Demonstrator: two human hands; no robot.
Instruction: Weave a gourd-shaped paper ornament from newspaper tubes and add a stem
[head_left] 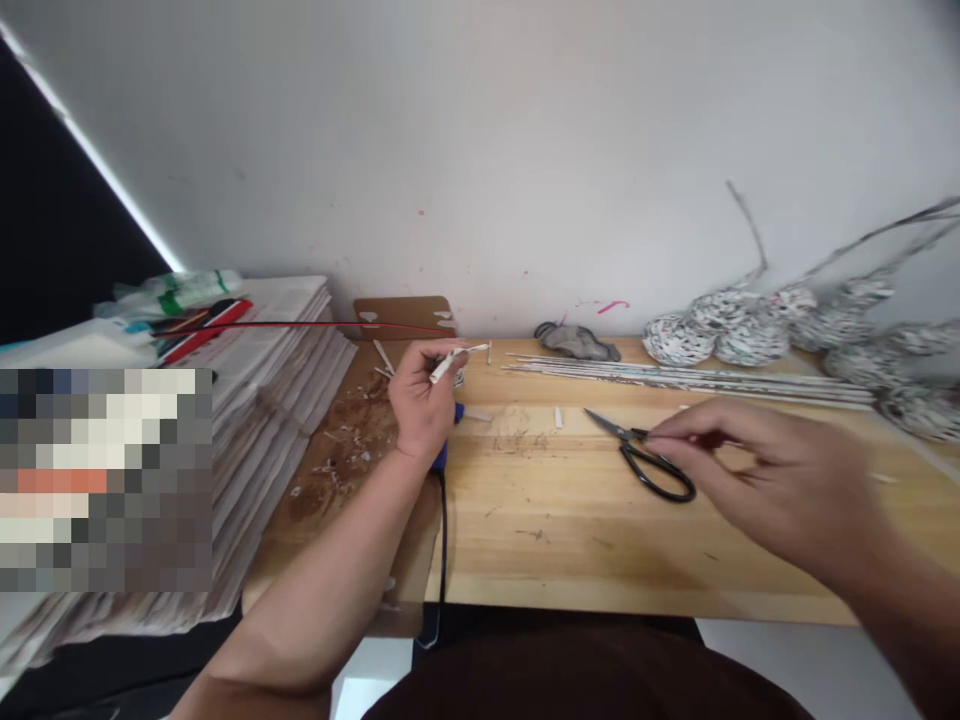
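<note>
My left hand (424, 400) is closed around a short white rolled paper piece (448, 366), whose thin end sticks out to the right past the thumb. My right hand (772, 470) has its thumb and forefinger pinched at one handle of black-handled scissors (624, 436). The blades point toward the back left, and the other handle loop shows below the fingers. Partly hidden under my left wrist is a blue tool (441, 456) with a black cord (443, 540) running off the table's front edge. A small white paper scrap (558, 417) lies left of the scissors' tip.
Thin paper rods (675, 377) lie along the back of the wooden table (525, 560). Woven paper balls (679, 340) crowd the back right. A grey cloth item (577, 342) rests against the wall. Tall stacked newspapers (277, 400) stand left, beside a scrap-strewn brown board (337, 500).
</note>
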